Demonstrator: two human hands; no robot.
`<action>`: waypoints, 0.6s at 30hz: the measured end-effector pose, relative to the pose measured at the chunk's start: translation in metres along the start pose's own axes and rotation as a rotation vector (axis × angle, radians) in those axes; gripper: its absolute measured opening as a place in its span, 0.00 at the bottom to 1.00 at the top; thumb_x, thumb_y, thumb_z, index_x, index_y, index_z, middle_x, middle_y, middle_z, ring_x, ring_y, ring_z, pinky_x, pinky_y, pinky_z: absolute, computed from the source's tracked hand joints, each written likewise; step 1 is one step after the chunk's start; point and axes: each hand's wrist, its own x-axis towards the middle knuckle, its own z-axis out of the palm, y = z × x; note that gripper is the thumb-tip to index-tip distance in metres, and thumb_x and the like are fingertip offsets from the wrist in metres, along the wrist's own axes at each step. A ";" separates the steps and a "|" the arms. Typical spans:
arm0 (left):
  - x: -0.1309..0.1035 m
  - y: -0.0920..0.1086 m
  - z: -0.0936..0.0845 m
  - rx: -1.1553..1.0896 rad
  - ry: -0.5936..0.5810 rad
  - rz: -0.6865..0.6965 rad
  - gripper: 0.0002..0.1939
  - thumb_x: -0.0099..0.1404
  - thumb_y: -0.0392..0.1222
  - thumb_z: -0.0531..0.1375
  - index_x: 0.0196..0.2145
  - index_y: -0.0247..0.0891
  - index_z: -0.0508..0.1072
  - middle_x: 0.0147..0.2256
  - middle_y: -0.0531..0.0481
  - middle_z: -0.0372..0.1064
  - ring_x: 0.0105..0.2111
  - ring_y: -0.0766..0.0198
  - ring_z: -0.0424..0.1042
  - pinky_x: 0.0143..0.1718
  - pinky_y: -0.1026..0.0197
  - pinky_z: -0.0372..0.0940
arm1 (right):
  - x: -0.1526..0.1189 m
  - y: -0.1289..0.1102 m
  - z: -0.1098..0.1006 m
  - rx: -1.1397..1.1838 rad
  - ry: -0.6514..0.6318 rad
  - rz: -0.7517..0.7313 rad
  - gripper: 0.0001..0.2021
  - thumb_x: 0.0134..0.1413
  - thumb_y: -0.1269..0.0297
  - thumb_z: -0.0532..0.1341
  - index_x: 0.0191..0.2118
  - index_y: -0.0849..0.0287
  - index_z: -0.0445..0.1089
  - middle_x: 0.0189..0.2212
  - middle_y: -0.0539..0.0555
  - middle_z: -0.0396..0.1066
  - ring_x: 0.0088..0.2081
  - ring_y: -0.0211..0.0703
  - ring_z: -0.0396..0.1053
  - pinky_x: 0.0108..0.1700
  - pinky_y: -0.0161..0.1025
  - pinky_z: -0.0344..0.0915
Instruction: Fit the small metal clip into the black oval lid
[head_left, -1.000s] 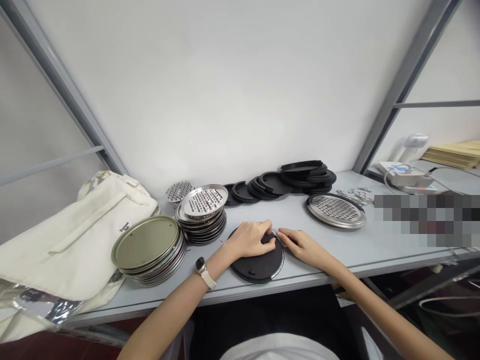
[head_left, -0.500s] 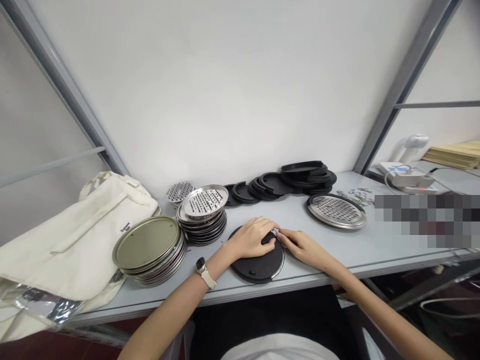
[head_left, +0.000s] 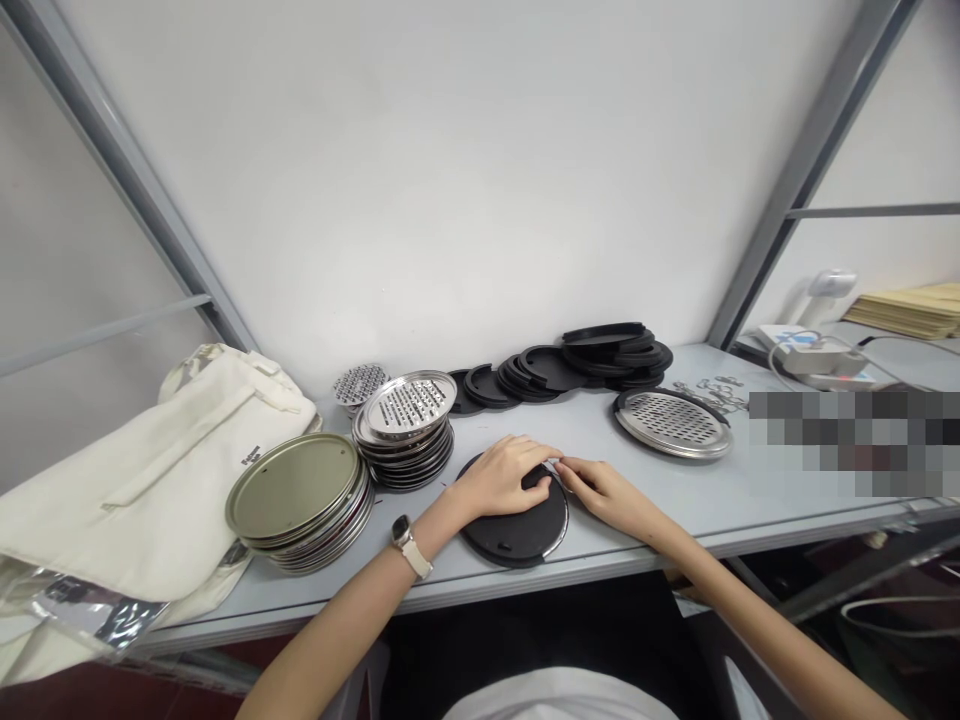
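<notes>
A black round disc (head_left: 510, 535) with a shiny metal edge along its right side lies near the table's front edge. My left hand (head_left: 510, 475) lies over its upper part, thumb on top and fingers curled at the far right rim, gripping it. Against that same rim, my right hand (head_left: 589, 482) has thumb and index finger pinched together, touching the left fingertips. What sits between the pinched fingers is mostly hidden and too small to name. To the right lies a slotted metal grater disc (head_left: 675, 420) with a black rim piece on it.
Stacked grater plates (head_left: 409, 408) and olive-topped round plates (head_left: 296, 487) stand to the left, beside a cream cloth bag (head_left: 172, 470). Black discs (head_left: 555, 368) are piled along the wall. Small metal clasps (head_left: 724, 392) lie at the right, near a white device (head_left: 810, 350).
Almost nothing differs. My fingers have shifted very slightly at the disc's far right rim; the disc stays in place.
</notes>
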 end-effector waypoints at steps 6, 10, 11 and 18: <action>0.000 0.000 0.000 -0.002 0.005 0.008 0.18 0.61 0.33 0.56 0.50 0.37 0.65 0.45 0.47 0.69 0.45 0.59 0.66 0.50 0.57 0.60 | 0.000 0.000 -0.001 -0.001 0.013 0.006 0.19 0.65 0.56 0.46 0.33 0.60 0.68 0.26 0.52 0.70 0.28 0.41 0.65 0.32 0.35 0.58; 0.000 -0.001 0.000 -0.007 0.005 0.016 0.18 0.61 0.33 0.56 0.50 0.36 0.66 0.46 0.46 0.69 0.46 0.58 0.66 0.51 0.56 0.60 | -0.001 0.000 -0.001 -0.007 0.015 0.004 0.18 0.65 0.57 0.46 0.34 0.60 0.68 0.29 0.52 0.72 0.30 0.42 0.67 0.34 0.36 0.60; 0.000 -0.001 0.000 -0.008 0.006 0.017 0.18 0.61 0.33 0.56 0.50 0.36 0.66 0.46 0.46 0.69 0.46 0.58 0.66 0.51 0.56 0.60 | -0.001 0.000 -0.001 -0.008 0.015 0.005 0.18 0.65 0.57 0.46 0.35 0.60 0.69 0.29 0.53 0.72 0.30 0.43 0.68 0.35 0.36 0.60; 0.000 -0.001 0.001 -0.019 0.007 0.009 0.18 0.61 0.34 0.56 0.50 0.36 0.65 0.46 0.45 0.68 0.46 0.58 0.66 0.51 0.56 0.60 | -0.001 0.001 0.000 -0.004 0.015 0.004 0.19 0.65 0.56 0.45 0.35 0.60 0.69 0.29 0.53 0.73 0.30 0.43 0.68 0.35 0.36 0.61</action>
